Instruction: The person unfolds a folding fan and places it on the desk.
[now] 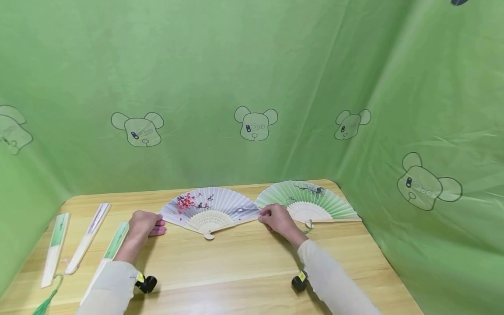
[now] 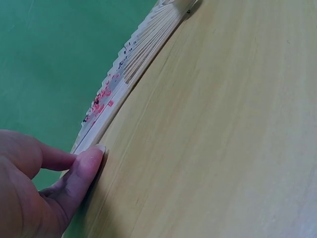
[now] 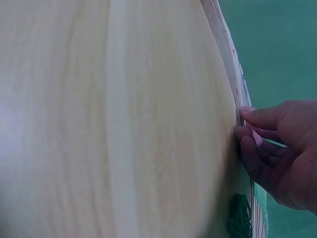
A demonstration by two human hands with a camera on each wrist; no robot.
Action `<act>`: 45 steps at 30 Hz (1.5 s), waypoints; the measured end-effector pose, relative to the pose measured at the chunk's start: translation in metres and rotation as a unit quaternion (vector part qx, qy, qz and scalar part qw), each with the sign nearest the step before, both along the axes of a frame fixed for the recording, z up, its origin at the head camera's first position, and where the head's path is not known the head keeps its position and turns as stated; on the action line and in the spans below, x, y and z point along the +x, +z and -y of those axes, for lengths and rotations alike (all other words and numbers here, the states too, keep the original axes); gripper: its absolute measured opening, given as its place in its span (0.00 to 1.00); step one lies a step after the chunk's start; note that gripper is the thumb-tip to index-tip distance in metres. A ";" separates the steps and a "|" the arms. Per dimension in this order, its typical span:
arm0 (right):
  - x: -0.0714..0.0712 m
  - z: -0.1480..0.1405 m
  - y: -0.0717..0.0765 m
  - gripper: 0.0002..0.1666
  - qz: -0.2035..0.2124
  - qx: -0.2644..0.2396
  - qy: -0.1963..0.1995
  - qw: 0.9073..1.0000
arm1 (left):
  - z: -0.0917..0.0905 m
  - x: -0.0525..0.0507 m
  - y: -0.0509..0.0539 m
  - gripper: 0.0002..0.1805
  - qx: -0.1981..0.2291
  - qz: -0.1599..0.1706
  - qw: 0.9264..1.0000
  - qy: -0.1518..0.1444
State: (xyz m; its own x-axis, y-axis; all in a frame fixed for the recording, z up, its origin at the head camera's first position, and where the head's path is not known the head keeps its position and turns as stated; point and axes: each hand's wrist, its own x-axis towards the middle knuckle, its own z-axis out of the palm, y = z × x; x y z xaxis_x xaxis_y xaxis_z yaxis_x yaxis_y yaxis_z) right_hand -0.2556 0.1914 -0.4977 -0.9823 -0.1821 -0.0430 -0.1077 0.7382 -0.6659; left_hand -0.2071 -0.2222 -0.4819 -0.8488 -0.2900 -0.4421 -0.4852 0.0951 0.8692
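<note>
Blossom fan [image 1: 214, 213] pinched at both ends

I have the left hand [image 1: 144, 224] pinching the fan's left corner between thumb and finger, and the right hand [image 1: 278, 219] pinching its right corner. The fan is spread between them on the tabletop [image 1: 220, 271], pleated top up by the back edge, pivot toward the near side. Just past the right hand a green fan [image 1: 332, 207] is spread too, reaching the right table edge — I can't tell whether the two fans touch.

My open room is on the near side, where wood runs between the left sleeve [image 1: 108, 288] and right sleeve [image 1: 332, 278]. Leftward is tighter — a green-topped folded fan [image 1: 114, 246] beside that sleeve, then a purple-printed folded fan [image 1: 88, 238], then a tasselled folded fan [image 1: 55, 249]. Green cloth [image 1: 220, 65] rises behind.
</note>
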 end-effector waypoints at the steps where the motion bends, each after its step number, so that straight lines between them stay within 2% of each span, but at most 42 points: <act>1: 0.000 0.000 0.000 0.08 -0.001 0.000 0.001 1.000 | 0.000 -0.001 0.000 0.24 -0.001 0.003 1.000 0.003; 4: 0.000 0.001 0.002 0.08 -0.015 0.003 0.002 1.000 | 0.001 -0.002 0.001 0.25 0.002 0.005 1.000 0.006; 9: 0.000 0.003 0.004 0.06 -0.065 0.030 -0.005 0.997 | 0.003 -0.003 0.002 0.26 0.000 -0.001 1.000 0.005; 13: 0.001 0.007 0.007 0.07 -0.089 0.032 -0.013 0.995 | 0.007 0.000 0.003 0.23 -0.025 -0.004 1.000 -0.007; 18: 0.003 0.016 0.013 0.08 -0.083 0.012 -0.026 0.996 | 0.011 0.007 0.009 0.19 -0.087 -0.025 0.995 -0.038; 22: 0.006 0.023 0.017 0.08 -0.072 -0.002 -0.031 0.997 | 0.013 0.014 0.017 0.20 -0.156 -0.044 0.984 -0.067; 25: 0.009 0.029 0.021 0.08 -0.065 -0.017 -0.031 0.997 | 0.016 0.019 0.022 0.21 -0.209 -0.045 0.973 -0.088; 32: 0.014 0.039 0.023 0.10 -0.060 -0.047 -0.011 0.997 | 0.022 0.028 0.031 0.25 -0.323 -0.056 0.936 -0.127; 38: 0.022 0.049 0.029 0.13 -0.045 -0.071 0.007 0.996 | 0.029 0.037 0.034 0.27 -0.366 -0.077 0.918 -0.136; 45: 0.031 0.061 0.033 0.16 -0.031 -0.079 0.028 0.996 | 0.036 0.047 0.034 0.29 -0.390 -0.080 0.906 -0.147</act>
